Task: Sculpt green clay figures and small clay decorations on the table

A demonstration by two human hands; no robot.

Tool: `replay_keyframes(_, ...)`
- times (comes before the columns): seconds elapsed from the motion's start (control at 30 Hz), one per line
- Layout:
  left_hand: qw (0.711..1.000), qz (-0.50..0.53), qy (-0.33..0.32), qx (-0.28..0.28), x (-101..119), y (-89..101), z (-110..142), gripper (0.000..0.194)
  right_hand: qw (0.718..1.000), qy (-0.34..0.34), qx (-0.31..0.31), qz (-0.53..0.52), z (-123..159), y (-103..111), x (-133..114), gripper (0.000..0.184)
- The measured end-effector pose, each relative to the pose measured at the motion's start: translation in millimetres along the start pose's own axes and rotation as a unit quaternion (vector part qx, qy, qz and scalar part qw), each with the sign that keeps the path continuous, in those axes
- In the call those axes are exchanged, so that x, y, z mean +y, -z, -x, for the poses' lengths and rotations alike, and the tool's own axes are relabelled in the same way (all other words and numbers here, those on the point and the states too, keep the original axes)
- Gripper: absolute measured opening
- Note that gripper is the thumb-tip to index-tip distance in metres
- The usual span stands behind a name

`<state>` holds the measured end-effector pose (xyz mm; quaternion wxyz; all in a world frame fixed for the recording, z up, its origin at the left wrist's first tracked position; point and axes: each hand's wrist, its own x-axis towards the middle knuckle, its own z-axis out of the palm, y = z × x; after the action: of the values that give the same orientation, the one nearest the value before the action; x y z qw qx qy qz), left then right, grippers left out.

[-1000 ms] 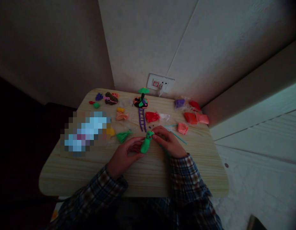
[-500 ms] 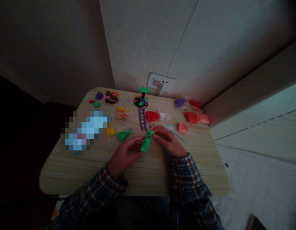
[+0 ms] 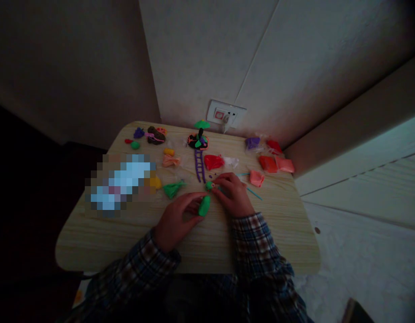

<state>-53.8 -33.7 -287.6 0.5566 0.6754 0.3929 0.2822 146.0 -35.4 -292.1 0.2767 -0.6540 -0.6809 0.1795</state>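
Between the thumb and fingers of my left hand (image 3: pixel 176 220) is a green clay body (image 3: pixel 204 206), a plain elongated lump tilted slightly. My right hand (image 3: pixel 233 195) pinches a small round green clay head (image 3: pixel 209 185) with a pinkish ring-shaped spot on its right side. The two green pieces are apart, the head above and a little right of the body. Just beyond the right fingertips lie tiny dark clay bits (image 3: pixel 210 176) and the foot of a purple clay ladder (image 3: pixel 199 166). The ladder leads up to a black clay base (image 3: pixel 198 141) bearing a green-topped tree.
Clay packets lie around the table (image 3: pixel 133 251): green (image 3: pixel 173 189), peach (image 3: pixel 171 160), red (image 3: pixel 214 162), pink (image 3: pixel 257 178), and several at the back right. Thin teal sticks (image 3: pixel 254 194) are beside my right hand. A blurred-out bluish object (image 3: pixel 123 181) is at left. Small clay models (image 3: pixel 155 135) stand behind it.
The green clay figure has come apart into head and body. My right hand has shifted slightly left and away with the head; the body stays in my left hand, turned a little.
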Motion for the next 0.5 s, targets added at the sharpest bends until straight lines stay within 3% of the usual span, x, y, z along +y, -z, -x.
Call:
replay_keyframes(0.13,0.991,-0.115,-0.065,0.003,-0.7,-6.5,4.3,0.045,0.998,0.0,0.003,0.059,1.7,0.3,-3.0,0.02)
replay_keyframes(0.3,0.954,-0.266,-0.132,0.035,-1.7,-7.1,9.4,0.047,0.995,-0.019,0.04,0.089,15.4,9.4,4.6,0.028)
replay_keyframes(0.4,0.946,-0.295,-0.128,0.035,-2.3,-5.0,11.2,0.048,0.989,-0.08,0.07,0.104,35.4,16.6,14.6,0.028)
replay_keyframes(0.5,0.944,-0.303,-0.125,0.027,-2.2,-4.9,10.4,0.057,0.981,-0.144,0.051,0.12,56.2,20.8,21.5,0.03)
